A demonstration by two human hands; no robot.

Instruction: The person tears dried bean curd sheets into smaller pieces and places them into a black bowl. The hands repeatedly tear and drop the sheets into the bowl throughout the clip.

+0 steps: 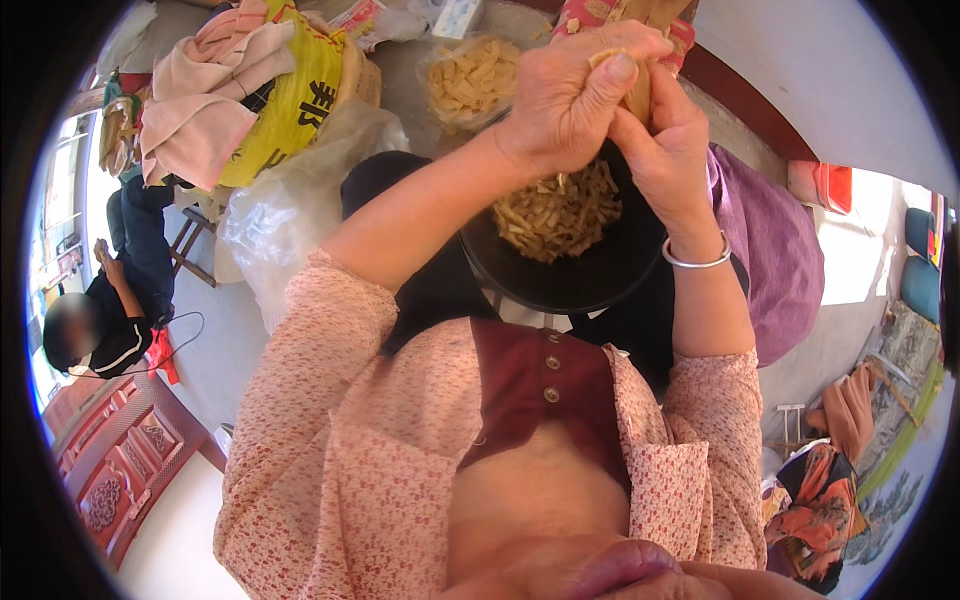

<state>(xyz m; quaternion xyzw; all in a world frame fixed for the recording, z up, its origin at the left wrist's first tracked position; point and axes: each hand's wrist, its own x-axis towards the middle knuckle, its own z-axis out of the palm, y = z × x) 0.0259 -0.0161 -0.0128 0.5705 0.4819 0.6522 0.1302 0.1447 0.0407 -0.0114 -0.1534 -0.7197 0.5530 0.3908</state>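
My left hand (562,101) comes in from the left, its thumb and fingers closed around a tan piece (637,96). My right hand (667,146), with a silver bangle (697,253) on the wrist, pinches the same piece from below. The fingers cover much of it, so I cannot tell exactly what it is. Under both hands a black round pan (577,289) sits between my knees, holding a heap of tan cut strips (559,217). Beyond my left wrist is a clear plastic bag of paler strips (472,79).
A wooden piece (656,11) lies on red patterned cloth (570,15) behind my hands. At the left are a yellow sack (300,112), a pink towel (202,97) and clear plastic sheeting (270,217). Purple cloth (772,247) hangs at right. Another person (124,315) is at far left.
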